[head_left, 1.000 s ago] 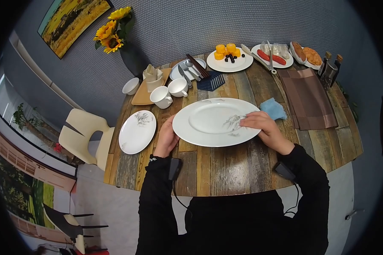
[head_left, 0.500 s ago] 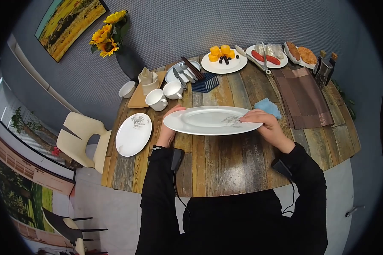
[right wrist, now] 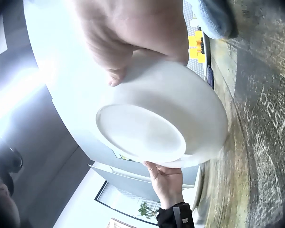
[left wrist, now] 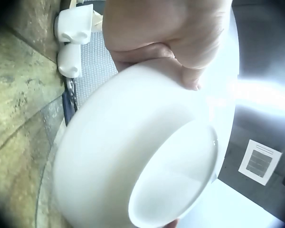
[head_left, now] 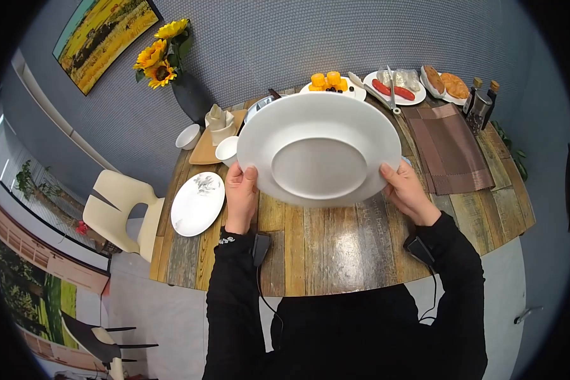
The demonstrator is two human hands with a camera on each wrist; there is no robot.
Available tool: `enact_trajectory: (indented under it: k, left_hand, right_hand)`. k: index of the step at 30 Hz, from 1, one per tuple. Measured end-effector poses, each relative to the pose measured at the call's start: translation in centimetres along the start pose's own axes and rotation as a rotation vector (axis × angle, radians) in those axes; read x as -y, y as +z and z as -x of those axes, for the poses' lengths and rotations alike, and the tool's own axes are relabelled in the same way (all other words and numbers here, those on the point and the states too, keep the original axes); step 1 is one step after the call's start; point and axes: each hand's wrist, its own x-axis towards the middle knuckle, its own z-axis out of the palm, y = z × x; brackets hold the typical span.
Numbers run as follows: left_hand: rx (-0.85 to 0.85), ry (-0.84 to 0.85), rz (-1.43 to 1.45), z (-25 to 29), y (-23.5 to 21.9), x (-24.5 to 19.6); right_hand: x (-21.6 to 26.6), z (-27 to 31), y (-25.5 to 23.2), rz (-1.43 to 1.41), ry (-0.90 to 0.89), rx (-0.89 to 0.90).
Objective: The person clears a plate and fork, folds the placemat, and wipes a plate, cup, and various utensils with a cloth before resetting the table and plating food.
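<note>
The person holds a large oval plate [head_left: 320,166] with both hands, in the air above the wooden table [head_left: 310,253]. The plate is tilted up, so its plain white underside with the oval foot ring faces the person. The left hand [head_left: 239,197] grips the left edge, and the right hand [head_left: 413,195] grips the right edge; each thumb presses on the underside, and the other fingers are mostly hidden behind the rim. Near the left hand, a smaller oval plate [head_left: 198,204] with a grey pattern lies on the table. Behind the raised plate, one white cup [head_left: 227,149] is partly visible, beside a wooden tray [head_left: 204,152] which bears a folded napkin [head_left: 219,123]. Farther back stand a fruit plate [head_left: 359,94] and a sausage plate [head_left: 417,96]. On the right side, a brown placemat [head_left: 449,152] lies flat, near the bottles [head_left: 487,107].
</note>
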Motion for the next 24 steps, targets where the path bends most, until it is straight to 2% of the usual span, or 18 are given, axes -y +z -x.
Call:
enact_trajectory:
  k: [4, 7, 13, 17, 19, 24]
  left_hand:
    - [-0.046, -0.048, 0.046, 0.1, 1.0, 0.1]
    - [-0.077, -0.149, 0.105, 0.2, 0.8, 0.6]
    - [-0.078, -0.267, 0.166, 0.6, -1.1, 2.4]
    - [-0.075, -0.388, 0.171, 1.2, -1.0, 2.1]
    - [-0.082, -0.431, 0.167, 1.5, -1.1, 2.0]
    - [-0.063, -0.548, 0.191, 2.3, -1.9, 2.7]
  right_hand:
    - [0.1, 0.0, 0.5, -0.07, 0.126, -0.035]
    - [-0.1, -0.1, 0.6, -0.046, 0.194, -0.072]
    - [-0.9, -0.3, -0.6, 0.051, 0.297, -0.004]
    - [-1.0, -0.3, -0.9, 0.173, 0.326, -0.007]
    - [-1.2, -0.5, -1.1, 0.342, 0.259, 0.048]
    - [-2.3, -0.4, -2.3, 0.483, 0.265, 0.089]
